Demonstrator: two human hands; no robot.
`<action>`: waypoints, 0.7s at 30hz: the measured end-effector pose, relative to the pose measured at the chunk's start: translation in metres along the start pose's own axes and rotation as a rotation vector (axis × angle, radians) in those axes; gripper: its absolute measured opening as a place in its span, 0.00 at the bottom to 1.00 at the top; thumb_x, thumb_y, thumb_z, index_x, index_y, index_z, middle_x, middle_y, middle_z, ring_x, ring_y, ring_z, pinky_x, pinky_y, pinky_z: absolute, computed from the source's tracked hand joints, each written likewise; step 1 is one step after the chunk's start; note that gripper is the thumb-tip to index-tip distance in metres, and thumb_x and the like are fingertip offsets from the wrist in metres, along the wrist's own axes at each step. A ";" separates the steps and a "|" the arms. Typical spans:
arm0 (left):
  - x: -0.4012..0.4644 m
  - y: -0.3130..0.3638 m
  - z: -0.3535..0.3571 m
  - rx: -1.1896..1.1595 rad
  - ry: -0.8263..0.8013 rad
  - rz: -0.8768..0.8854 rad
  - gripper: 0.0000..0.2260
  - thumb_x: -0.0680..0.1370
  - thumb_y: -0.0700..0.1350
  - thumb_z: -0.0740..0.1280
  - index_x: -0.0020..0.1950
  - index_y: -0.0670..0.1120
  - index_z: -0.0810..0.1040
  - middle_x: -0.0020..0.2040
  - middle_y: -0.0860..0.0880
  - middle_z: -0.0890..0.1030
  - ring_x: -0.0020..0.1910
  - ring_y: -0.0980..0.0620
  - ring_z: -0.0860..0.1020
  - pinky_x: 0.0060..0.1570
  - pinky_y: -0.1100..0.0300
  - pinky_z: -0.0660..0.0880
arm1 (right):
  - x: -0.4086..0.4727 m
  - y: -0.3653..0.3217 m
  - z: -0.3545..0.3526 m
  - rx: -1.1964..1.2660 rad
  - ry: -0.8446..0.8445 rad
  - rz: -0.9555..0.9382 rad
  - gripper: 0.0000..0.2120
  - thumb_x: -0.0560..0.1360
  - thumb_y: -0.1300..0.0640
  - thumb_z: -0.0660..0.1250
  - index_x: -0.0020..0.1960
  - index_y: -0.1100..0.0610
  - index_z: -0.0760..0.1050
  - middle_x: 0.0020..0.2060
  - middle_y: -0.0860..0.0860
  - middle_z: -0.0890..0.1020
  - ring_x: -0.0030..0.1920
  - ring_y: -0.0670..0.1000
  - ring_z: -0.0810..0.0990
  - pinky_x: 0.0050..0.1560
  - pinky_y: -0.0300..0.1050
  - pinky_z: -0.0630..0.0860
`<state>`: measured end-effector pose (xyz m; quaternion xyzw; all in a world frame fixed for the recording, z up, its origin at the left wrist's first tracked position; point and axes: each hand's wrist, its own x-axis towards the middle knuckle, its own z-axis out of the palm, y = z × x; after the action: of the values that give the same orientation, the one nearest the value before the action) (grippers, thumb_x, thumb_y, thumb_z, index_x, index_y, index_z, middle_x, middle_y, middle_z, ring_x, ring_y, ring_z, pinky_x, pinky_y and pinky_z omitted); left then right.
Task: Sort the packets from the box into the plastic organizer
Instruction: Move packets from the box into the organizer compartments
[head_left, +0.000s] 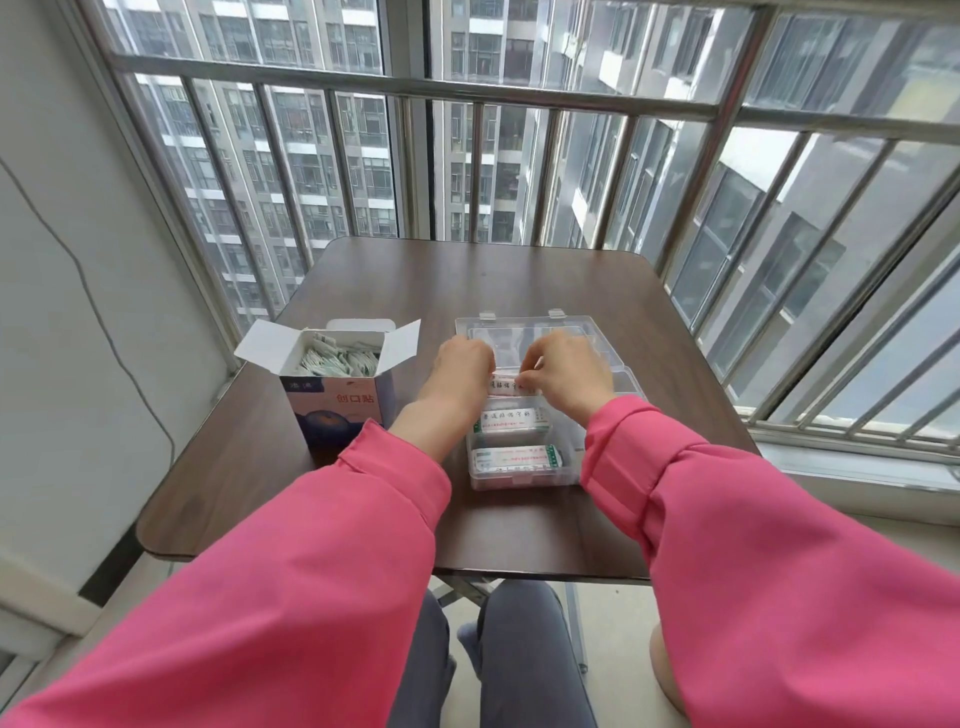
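An open cardboard box (332, 400) full of small white-and-green packets (337, 358) stands on the left of the table. To its right sits a clear plastic organizer (524, 480) with its lid (524, 330) folded back. Stacks of packets fill its near compartment (514, 460) and its middle compartment (511, 421). My left hand (460, 371) and my right hand (563, 371) both hold a stack of packets (506, 384) at the far compartment, one hand at each end. The hands hide most of that stack.
The brown table (415, 291) stands in a corner by a window with metal railing bars (415, 88). A white wall (62, 260) is close on the left. My knees show below the table's near edge.
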<state>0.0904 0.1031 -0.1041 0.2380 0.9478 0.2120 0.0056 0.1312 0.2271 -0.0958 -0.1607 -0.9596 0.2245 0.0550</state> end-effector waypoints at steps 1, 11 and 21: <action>0.001 0.001 0.000 0.033 0.002 0.000 0.12 0.77 0.33 0.62 0.58 0.40 0.78 0.58 0.39 0.74 0.60 0.40 0.71 0.58 0.54 0.68 | -0.001 -0.001 0.000 -0.035 0.001 -0.002 0.04 0.71 0.56 0.71 0.45 0.53 0.82 0.46 0.53 0.83 0.52 0.53 0.80 0.44 0.41 0.69; 0.005 0.000 -0.003 0.277 -0.004 -0.111 0.12 0.76 0.42 0.67 0.60 0.46 0.78 0.60 0.43 0.74 0.63 0.43 0.69 0.58 0.52 0.67 | -0.001 -0.002 0.003 -0.187 -0.016 -0.051 0.06 0.72 0.53 0.71 0.48 0.52 0.82 0.48 0.53 0.83 0.53 0.55 0.80 0.46 0.44 0.70; 0.013 0.000 0.001 0.260 -0.066 -0.181 0.13 0.77 0.41 0.66 0.61 0.46 0.77 0.61 0.43 0.75 0.63 0.42 0.69 0.56 0.51 0.67 | -0.004 -0.008 -0.006 -0.284 -0.073 0.051 0.07 0.76 0.55 0.65 0.51 0.57 0.73 0.54 0.58 0.79 0.56 0.59 0.77 0.45 0.45 0.66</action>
<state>0.0791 0.1093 -0.1036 0.1572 0.9842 0.0780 0.0249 0.1334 0.2220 -0.0866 -0.1831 -0.9786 0.0937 -0.0089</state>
